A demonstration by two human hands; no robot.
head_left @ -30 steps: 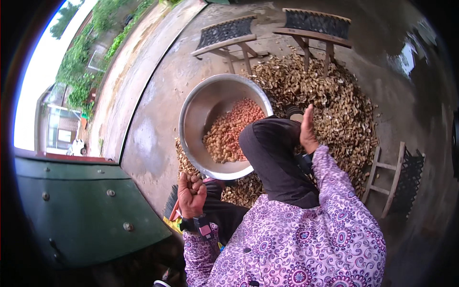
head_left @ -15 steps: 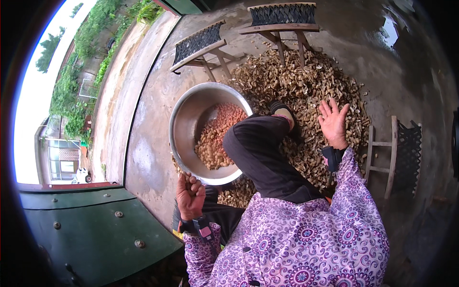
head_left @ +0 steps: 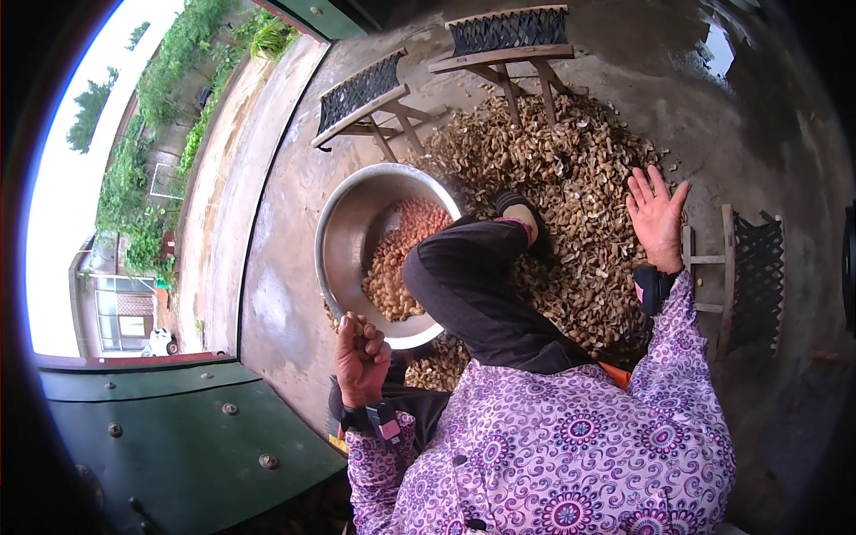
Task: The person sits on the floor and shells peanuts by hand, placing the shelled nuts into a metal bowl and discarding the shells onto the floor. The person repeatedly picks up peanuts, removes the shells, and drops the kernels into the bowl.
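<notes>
My left hand [head_left: 361,361] is raised at the near rim of a wide metal basin [head_left: 334,234]. Its fingers are curled in toward the palm, and whatever they may hold is hidden. Inside the basin, pink shelled peanuts [head_left: 417,219] lie beside unshelled peanuts [head_left: 389,287]. My right hand [head_left: 658,218] is held out to the right with its fingers spread, palm showing and nothing in it. Broken peanut shells [head_left: 593,201] cover the floor in a large heap, just left of that hand. My bent leg [head_left: 481,285] covers part of the basin's right side.
Two low folding stools [head_left: 510,46] with black woven seats stand beyond the heap, one slightly left. Another such stool [head_left: 756,281] lies at the right. A green metal panel [head_left: 178,437] fills the lower left. Wet concrete floor [head_left: 642,67] shows at the upper right.
My right hand has swung farther right and slightly away, from over the shells toward the right stool, staying open. The left hand has shifted a little, still curled. The view has turned slightly.
</notes>
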